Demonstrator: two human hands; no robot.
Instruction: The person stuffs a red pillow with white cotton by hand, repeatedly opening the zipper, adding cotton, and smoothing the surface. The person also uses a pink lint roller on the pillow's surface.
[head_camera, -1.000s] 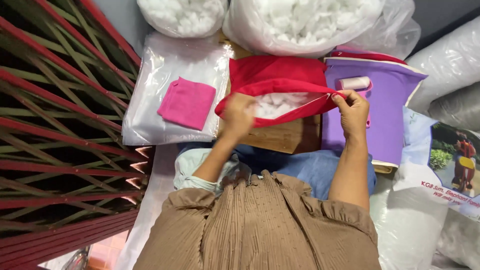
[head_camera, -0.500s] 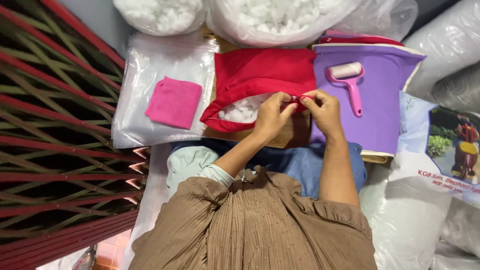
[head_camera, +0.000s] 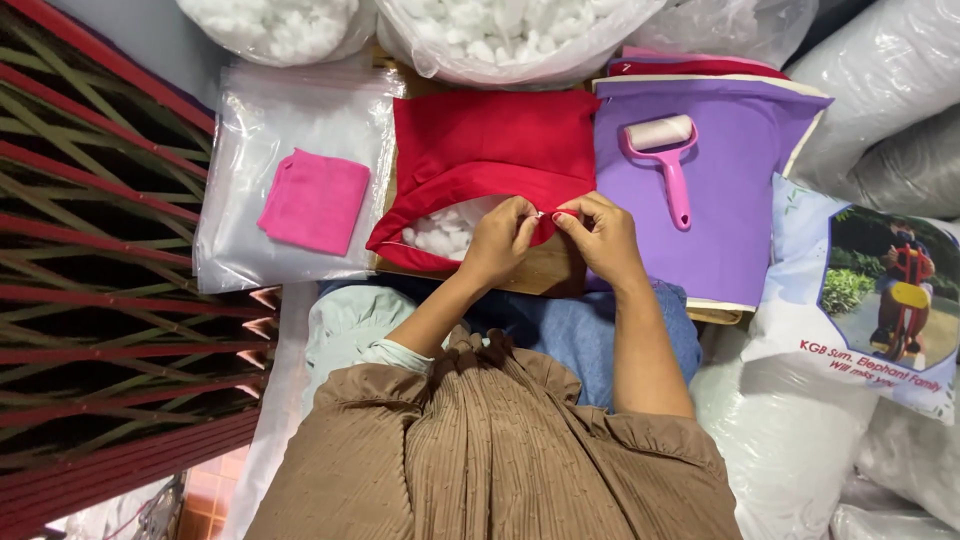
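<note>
Over the red cushion cover (head_camera: 490, 150), left hand (head_camera: 497, 240) and right hand (head_camera: 600, 235) pinch together.

place: small pillow-making workshop | above the fingers: big clear bags of white stuffing (head_camera: 500, 30) | under the fingers: red cushion cover (head_camera: 490, 150) with fluff inside | right of the fingers: purple covers (head_camera: 740, 200), lint roller (head_camera: 665, 160), packed pillows (head_camera: 860, 300)

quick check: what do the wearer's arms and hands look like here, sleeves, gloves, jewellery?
Both hands bare: left hand, right hand, no gloves; no rings or watch visible. Forearms uncovered. A pale mint-green sleeve cuff shows at the left elbow, under a brown pleated garment.
</note>
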